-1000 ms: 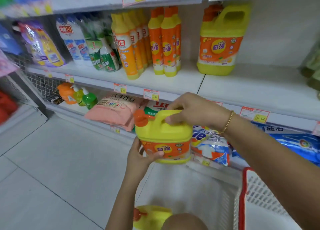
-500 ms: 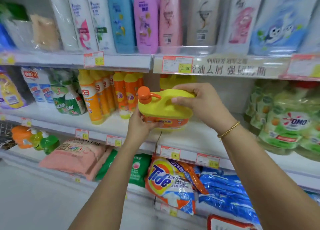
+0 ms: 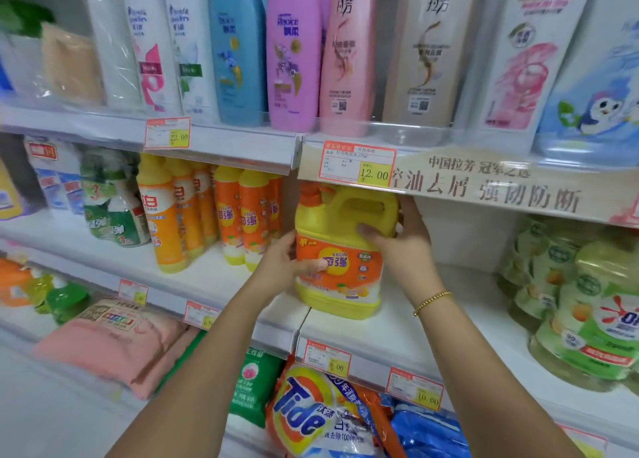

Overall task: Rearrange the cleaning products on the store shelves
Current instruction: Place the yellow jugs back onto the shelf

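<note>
Placing step looks nearly complete. Yellow detergent jug [image 3: 340, 250] stands upright on the middle shelf [image 3: 477, 284], towards the board's front; whether its full weight is down, cannot tell. Left hand [image 3: 290, 264] grips its 9 o'clock side, thumb across the orange label. Right hand [image 3: 401, 246] grips the 3 o'clock shoulder, fingers curled behind the handle. Orange bottles [image 3: 242, 222] stand at 9 o'clock, apart from the jug; green pouches [image 3: 587, 302] at 3 o'clock, well apart. Judged remaining: release, square the label, then other stock.
</note>
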Demonstrator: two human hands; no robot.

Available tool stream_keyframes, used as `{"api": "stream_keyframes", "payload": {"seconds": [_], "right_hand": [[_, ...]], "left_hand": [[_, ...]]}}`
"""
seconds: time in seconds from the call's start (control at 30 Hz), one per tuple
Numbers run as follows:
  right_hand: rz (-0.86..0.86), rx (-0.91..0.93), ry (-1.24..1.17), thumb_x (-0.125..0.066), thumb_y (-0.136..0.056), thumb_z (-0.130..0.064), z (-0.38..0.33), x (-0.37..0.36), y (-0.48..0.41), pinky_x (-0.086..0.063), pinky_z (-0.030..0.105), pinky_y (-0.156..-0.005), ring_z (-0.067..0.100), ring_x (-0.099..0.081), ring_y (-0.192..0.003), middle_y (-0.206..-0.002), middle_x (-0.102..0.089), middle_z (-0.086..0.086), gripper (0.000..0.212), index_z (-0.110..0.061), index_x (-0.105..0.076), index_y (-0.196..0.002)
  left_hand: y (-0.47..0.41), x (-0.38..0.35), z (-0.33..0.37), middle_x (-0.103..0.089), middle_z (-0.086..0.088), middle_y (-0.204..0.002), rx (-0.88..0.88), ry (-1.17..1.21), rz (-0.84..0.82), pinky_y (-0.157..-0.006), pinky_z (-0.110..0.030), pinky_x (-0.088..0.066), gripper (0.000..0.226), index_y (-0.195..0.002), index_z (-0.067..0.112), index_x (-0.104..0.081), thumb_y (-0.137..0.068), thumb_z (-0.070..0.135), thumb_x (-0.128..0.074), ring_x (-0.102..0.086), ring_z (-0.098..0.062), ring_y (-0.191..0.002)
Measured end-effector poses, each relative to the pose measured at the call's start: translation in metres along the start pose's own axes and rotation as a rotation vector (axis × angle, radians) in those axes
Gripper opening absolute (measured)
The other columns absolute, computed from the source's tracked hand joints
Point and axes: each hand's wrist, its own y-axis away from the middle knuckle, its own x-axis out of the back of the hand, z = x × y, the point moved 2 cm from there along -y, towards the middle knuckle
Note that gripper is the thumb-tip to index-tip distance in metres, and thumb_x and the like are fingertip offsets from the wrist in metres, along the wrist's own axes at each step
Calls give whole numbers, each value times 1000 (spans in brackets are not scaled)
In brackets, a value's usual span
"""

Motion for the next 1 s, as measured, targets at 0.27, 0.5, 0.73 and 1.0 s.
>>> {"api": "stream_keyframes", "payload": {"seconds": [0.27, 0.5, 0.73, 1.0], "right_hand": [[-193, -284, 102, -72, -79, -2, 64, -4, 17, -41, 17, -82, 15, -53, -111, -116, -49, -6, 77, -15, -30, -143], [-317, -354, 30, -66, -86, -6, 92, -4, 10, -46, 21, -89, 14, -54, -115, -126, -57, -2, 56, -14, -43, -136], [-319, -434, -10, -60, -91, -10, 100, -3, 17, -48, 11, -81, 15, -54, -113, -127, -56, 1, 50, -8, -41, -137], [-217, -281, 173, -65, -87, -21, 40, 20, 108, -36, 25, -56, 13, -46, -59, -61, -52, -6, 20, -16, -56, -69]], "left_hand": [[-32, -1, -21, -67, -5, -121, -2, 24, -25, -95, -37, -51, 73, -131, 15, -54, -66, 31, -84, -63, -19, -113], [-36, -9, -34, -65, -7, -122, 74, 56, -78, -102, -36, -47, 34, -119, 16, -58, -87, 11, -67, -61, -21, -116], [-22, -17, -33, -65, -5, -124, 93, -13, -25, -103, -42, -46, 42, -121, 16, -57, -83, 25, -72, -61, -19, -114], [166, 33, -17, -71, 2, -72, 89, -194, 347, -72, -16, -51, 20, -73, 12, -67, -91, 19, -63, -67, -1, -74]]}}
